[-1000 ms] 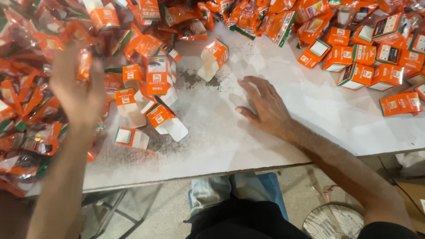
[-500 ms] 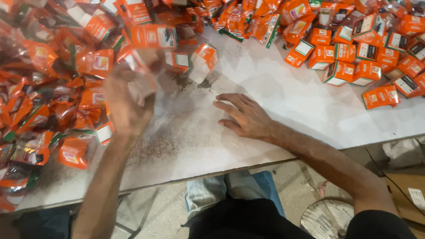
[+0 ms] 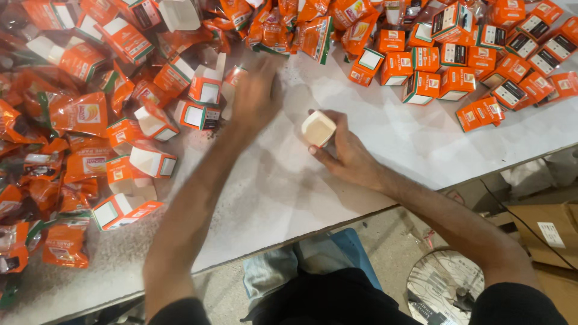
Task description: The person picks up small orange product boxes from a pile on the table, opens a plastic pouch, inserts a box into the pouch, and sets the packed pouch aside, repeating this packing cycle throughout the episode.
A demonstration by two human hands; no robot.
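**Carton in my right hand, left hand off into the pile**

Small orange-and-white cardboard carton [image 3: 318, 127] now sits upright in my right hand [image 3: 349, 157], open white end up, resting on the white speckled tabletop [image 3: 277, 192] near its middle. A second ago that hand lay flat and empty on the bare table; it has since curled round the carton, fingers wrapped about its sides. So one box is picked and held steady, mouth up.

My left hand [image 3: 256, 96] has changed too. Half a second back it was lifted over the heap at my left; now it stretches further out, toward the loose open cartons [image 3: 198, 114] at the table's far edge. It is blurred with motion, and I cannot tell whether it grips anything or hangs loose.

To my left lies a deep drift of crinkled orange foil pouches [image 3: 78, 114], mixed with more unfolded cartons. Well apart, at the far right, closed orange boxes [image 3: 457, 78] stand packed close together. A brown cardboard box [image 3: 551, 232] sits below the table edge on my right.
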